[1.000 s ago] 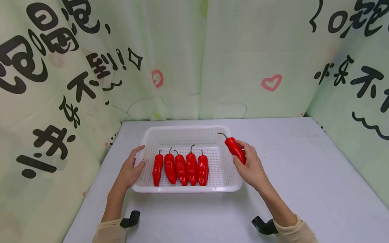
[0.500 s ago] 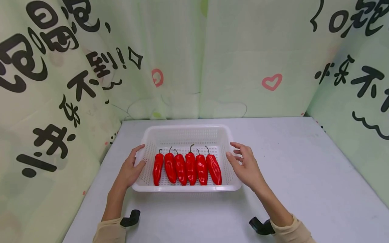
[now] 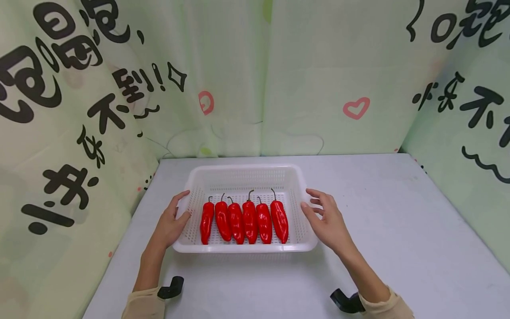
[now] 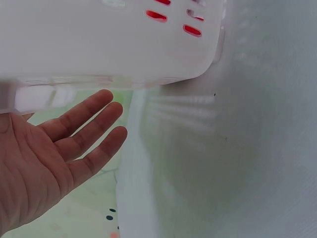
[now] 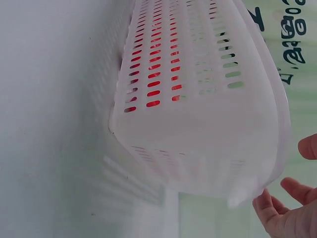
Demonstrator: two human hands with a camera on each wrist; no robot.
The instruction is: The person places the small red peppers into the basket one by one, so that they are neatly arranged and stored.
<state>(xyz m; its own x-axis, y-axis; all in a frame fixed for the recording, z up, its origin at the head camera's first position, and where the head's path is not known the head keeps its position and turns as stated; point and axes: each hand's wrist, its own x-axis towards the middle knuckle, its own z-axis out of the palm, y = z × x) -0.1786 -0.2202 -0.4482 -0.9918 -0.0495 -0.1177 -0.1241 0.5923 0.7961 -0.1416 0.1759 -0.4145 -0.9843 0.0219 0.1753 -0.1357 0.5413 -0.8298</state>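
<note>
A white perforated plastic basket [image 3: 245, 249] stands on the table with several red chili peppers [image 3: 250, 221] side by side in it, stems pointing away from me. The rightmost pepper [image 3: 280, 221] leans slightly. My left hand [image 3: 171, 226] is at the basket's left rim, thumb and index finger spread; in the left wrist view its fingers [image 4: 91, 129] extend straight beside the rim. My right hand [image 3: 326, 221] is beside the right rim, holding nothing, its fingers relaxed and apart. In the right wrist view its fingertips [image 5: 265, 203] are close to the rim; contact is unclear.
The white table [image 3: 382, 212] extends to the right of the basket. Printed fabric curtains [image 3: 311, 79] enclose the back and both sides. Each wrist carries a black mount [image 3: 171, 287] near the beige sleeve [image 3: 145, 303].
My right hand held a chili pepper over the right rim, laid it at the row's right end and let go. The hand then drew slightly right. My left hand stayed put.
</note>
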